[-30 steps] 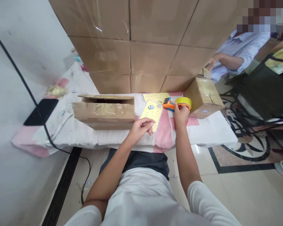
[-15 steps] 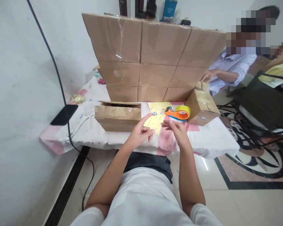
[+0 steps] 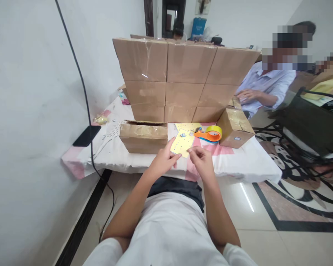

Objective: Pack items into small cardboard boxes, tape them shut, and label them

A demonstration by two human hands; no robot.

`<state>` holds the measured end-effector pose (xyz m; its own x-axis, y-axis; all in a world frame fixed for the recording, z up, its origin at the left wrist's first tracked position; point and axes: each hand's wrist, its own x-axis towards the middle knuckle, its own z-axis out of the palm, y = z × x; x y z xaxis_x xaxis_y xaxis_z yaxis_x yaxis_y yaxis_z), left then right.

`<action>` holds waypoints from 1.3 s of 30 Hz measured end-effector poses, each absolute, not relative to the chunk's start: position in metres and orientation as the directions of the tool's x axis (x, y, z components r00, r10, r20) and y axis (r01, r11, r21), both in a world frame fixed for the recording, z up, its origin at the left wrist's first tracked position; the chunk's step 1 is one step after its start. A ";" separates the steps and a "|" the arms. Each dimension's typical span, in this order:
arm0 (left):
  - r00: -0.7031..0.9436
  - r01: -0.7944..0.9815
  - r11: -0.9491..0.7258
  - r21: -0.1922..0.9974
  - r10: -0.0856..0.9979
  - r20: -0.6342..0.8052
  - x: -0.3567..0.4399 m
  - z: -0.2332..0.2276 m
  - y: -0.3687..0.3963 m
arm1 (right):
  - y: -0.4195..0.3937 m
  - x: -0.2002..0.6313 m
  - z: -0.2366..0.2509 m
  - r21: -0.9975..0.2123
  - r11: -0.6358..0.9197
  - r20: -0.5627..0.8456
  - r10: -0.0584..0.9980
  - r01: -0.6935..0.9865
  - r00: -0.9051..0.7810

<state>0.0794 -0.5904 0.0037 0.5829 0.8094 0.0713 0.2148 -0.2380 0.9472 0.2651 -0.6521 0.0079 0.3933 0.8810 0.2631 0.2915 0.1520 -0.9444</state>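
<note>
A yellow card (image 3: 180, 144) with rows of small dark marks is in front of me, overlapping a second yellow sheet (image 3: 192, 126) behind it. My left hand (image 3: 165, 159) grips the card at its left and lower edge, index finger along the side and thumb near the bottom. At the lower right edge, my right hand (image 3: 201, 159) is closed in a pinch; whatever lies between those fingertips is too small to make out. A small blue-and-white piece (image 3: 183, 135) sits on the card's upper part. Just beyond my right hand is an orange tape dispenser (image 3: 208, 136) with yellow tape (image 3: 215, 129).
A cardboard box (image 3: 144, 138) stands left of the card, another (image 3: 235, 129) to the right. Behind rises a tall taped cardboard panel (image 3: 183, 66). A black phone (image 3: 86, 136) and hanging cable (image 3: 84, 92) are at the left. Another person (image 3: 266, 85) sits at the right.
My right hand has come down and inward, its outstretched fingers now pinched at the card's edge. My left index finger has drawn back from the blue-and-white piece. The camera view has shifted.
</note>
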 end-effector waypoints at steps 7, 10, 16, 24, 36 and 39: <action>0.002 0.599 -0.471 0.647 0.809 0.587 0.017 -0.002 -0.554 | -0.648 0.302 0.020 -0.906 0.169 0.366 0.771 0.387 0.521; 0.079 0.763 -0.486 0.426 0.724 0.685 0.001 0.004 -0.526 | -0.643 0.287 0.034 -0.821 0.107 0.332 0.888 0.561 0.317; 0.299 0.788 -0.540 0.296 0.755 0.583 0.006 0.013 -0.489 | -0.628 0.250 0.077 -0.684 0.288 0.057 0.937 0.670 -0.344; 0.255 0.723 -0.514 0.462 0.819 0.514 0.004 -0.004 -0.487 | -0.574 0.270 0.072 -0.945 0.275 0.081 0.717 0.175 -0.693; 0.217 0.693 -0.516 0.503 0.815 0.537 0.002 -0.011 -0.494 | -0.477 0.236 0.057 -0.850 -0.005 -0.040 0.998 0.526 -0.055; 0.206 0.691 -0.518 0.504 0.810 0.549 0.002 -0.011 -0.495 | -0.476 0.237 0.052 -0.850 -0.005 -0.034 0.998 0.527 -0.045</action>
